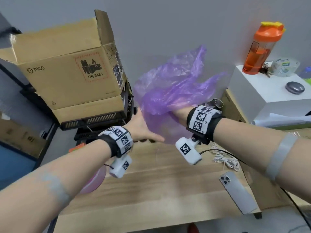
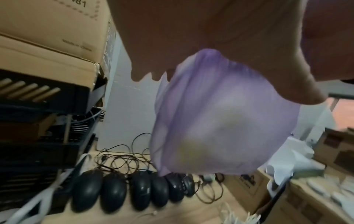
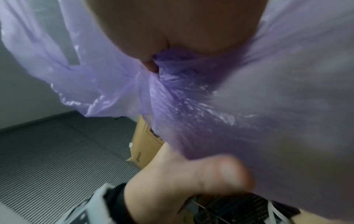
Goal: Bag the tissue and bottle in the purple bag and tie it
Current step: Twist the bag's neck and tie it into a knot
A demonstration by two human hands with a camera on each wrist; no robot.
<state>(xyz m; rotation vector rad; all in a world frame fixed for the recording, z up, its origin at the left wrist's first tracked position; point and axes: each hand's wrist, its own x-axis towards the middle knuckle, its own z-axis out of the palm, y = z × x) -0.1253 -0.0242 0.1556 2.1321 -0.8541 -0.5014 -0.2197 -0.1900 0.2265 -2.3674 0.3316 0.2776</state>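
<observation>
Hanging from right hand (image 1: 176, 113), purple bag (image 1: 171, 88); left hand (image 1: 143, 130) seemingly beneath.

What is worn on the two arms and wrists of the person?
Each wrist has a black band with white tiles of square black codes: left wrist band, right wrist band. A white camera with one code hangs under each. Grey tape circles each bare forearm.

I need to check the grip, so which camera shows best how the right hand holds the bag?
The right wrist view: the bag bunches where the right hand grips it. The head view hides the fingers behind plastic; the left wrist view shows only the hanging bulge.
</observation>
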